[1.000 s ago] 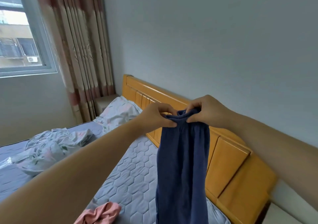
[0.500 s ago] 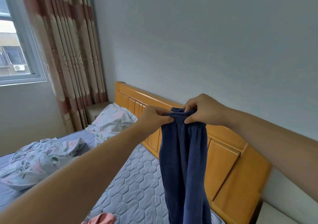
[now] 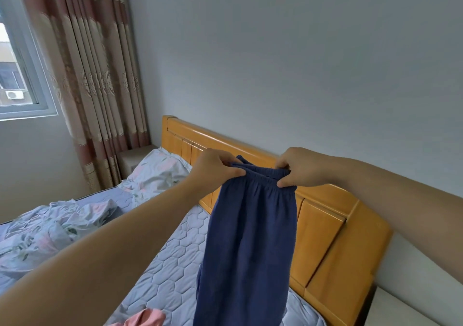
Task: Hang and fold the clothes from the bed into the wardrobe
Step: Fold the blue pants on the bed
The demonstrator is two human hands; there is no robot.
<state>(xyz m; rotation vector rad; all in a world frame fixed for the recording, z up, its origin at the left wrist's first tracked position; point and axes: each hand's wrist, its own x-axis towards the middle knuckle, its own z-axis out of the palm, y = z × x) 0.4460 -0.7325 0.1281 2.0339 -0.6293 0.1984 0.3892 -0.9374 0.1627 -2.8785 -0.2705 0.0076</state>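
Compared with half a second ago, I see the left hand (image 3: 213,172) and the right hand (image 3: 298,169) farther apart, the waistband (image 3: 260,174) spread between them; at left, crumpled floral bedding (image 3: 50,228) lies on the mattress (image 3: 172,258); a pink garment (image 3: 147,319) lies at the bottom edge; the left hand pinches the waistband's left end; the blue trousers (image 3: 250,245) hang over the mattress, before the headboard (image 3: 323,228); the right hand pinches the right end.

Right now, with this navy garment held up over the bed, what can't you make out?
Head view only:
Navy garment: its lower end runs off the bottom edge, so length is unknown.
Pink garment: mostly cut off by the bottom edge; type unclear.
Waistband: its ends are covered by the left hand and right hand pinching them.
Wardrobe: out of frame.
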